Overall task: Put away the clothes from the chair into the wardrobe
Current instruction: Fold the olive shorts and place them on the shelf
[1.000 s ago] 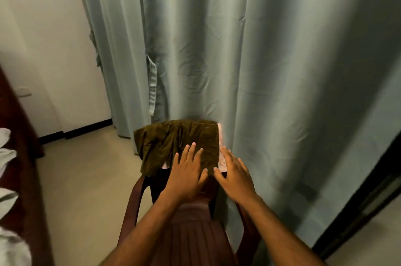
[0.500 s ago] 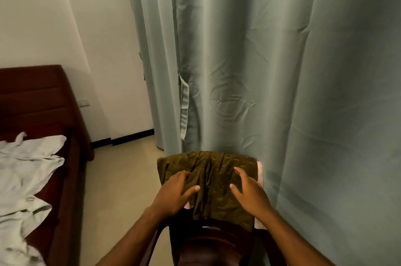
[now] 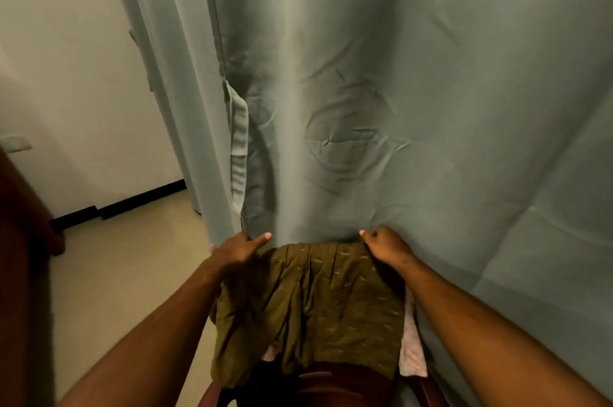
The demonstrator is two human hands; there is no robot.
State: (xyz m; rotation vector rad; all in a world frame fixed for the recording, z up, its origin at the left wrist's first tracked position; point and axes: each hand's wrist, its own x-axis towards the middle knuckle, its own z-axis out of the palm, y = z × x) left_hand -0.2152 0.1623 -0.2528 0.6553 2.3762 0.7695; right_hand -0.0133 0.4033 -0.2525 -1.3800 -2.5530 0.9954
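Observation:
An olive-green garment (image 3: 315,310) hangs over the back of a dark red-brown chair (image 3: 335,383). A pale pink cloth (image 3: 411,350) lies under it and shows at its right edge. My left hand (image 3: 237,249) grips the garment's far left corner, thumb stretched toward the curtain. My right hand (image 3: 383,244) grips the far right corner, fingers curled over the top edge. Both forearms reach forward on either side of the garment. The wardrobe is not in view.
A grey-green curtain (image 3: 398,108) hangs straight behind the chair and fills most of the view. A white wall (image 3: 66,74) with a black skirting stands at the left. A dark wooden bed frame (image 3: 23,240) runs along the left edge. Beige floor (image 3: 132,274) lies between bed and chair.
Both hands slid from the middle of the garment to its far top corners and closed on them. The view moved closer and tilted, and the white bed sheet left the frame.

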